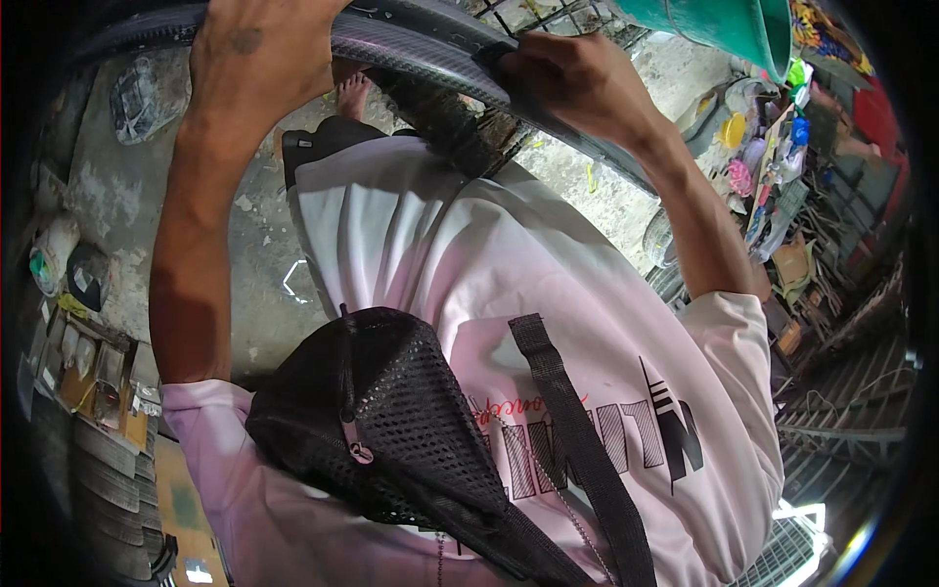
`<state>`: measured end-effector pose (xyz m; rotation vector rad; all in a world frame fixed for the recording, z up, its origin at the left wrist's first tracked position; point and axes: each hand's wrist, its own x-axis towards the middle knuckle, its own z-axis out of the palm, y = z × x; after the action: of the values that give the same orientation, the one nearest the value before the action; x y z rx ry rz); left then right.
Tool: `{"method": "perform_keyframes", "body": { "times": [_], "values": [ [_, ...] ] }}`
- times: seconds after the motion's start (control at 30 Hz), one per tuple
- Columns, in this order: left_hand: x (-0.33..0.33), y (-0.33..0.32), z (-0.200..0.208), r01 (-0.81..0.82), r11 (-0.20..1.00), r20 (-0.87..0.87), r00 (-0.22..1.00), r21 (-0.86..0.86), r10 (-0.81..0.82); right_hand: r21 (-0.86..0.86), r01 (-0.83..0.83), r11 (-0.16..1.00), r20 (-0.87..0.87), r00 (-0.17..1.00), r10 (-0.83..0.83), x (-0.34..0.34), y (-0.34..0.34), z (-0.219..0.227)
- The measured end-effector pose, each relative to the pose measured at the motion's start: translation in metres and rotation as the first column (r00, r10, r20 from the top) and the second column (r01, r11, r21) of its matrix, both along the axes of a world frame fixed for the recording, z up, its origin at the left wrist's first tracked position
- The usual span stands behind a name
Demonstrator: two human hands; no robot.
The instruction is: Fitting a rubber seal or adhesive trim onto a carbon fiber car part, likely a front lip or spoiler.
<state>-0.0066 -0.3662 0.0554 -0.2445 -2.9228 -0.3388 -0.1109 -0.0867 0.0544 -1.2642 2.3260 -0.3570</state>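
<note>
A curved black tire [416, 47] with a fine woven-looking texture runs across the top of the head view. My left hand [259, 49] is closed over its left part; most of those fingers are hidden or cut off by the upper edge. Farther right, my right hand [577, 83] has its fingers curled tight on the tire's black edge. What lies under those fingertips cannot be made out. Below the tire, a dark, dirty metal part [440, 112] shows between my hands, partly covered by my shirt.
A green bucket [724, 29] stands at the upper right, near a cluttered heap with a yellow piece [732, 129] and a pink bundle [740, 178]. A clear plastic bag [137, 98] lies on the concrete floor to the left. A black mesh bag [391, 411] hangs across my chest.
</note>
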Motion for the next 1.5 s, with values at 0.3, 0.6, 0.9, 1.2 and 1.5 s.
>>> {"method": "perform_keyframes", "body": {
  "times": [0.3, 0.6, 0.9, 1.2, 1.5],
  "values": [
    [-0.002, 0.002, 0.005, -0.004, 1.0, -0.016, 1.0, 0.021, 0.004, -0.035, 0.005, 0.999, -0.118, 0.993, -0.009, -0.001, -0.005, 0.004],
    [-0.005, -0.005, -0.001, 0.019, 1.0, -0.003, 1.0, 0.005, -0.019, 0.038, -0.038, 0.999, -0.208, 0.977, 0.045, 0.001, -0.021, 0.01],
    [-0.006, -0.003, 0.002, 0.04, 0.999, 0.019, 0.999, 0.002, -0.04, 0.01, -0.08, 0.997, -0.065, 0.995, 0.08, -0.014, -0.02, 0.006],
    [-0.005, -0.007, -0.006, 0.039, 0.999, -0.033, 0.999, 0.003, -0.039, -0.076, 0.023, 0.997, -0.03, 0.999, -0.025, -0.007, -0.024, 0.001],
    [-0.009, -0.007, -0.007, 0.039, 0.999, -0.018, 0.999, -0.027, -0.039, 0.05, -0.173, 0.984, -0.249, 0.952, 0.18, -0.009, -0.047, 0.022]
  ]
}}
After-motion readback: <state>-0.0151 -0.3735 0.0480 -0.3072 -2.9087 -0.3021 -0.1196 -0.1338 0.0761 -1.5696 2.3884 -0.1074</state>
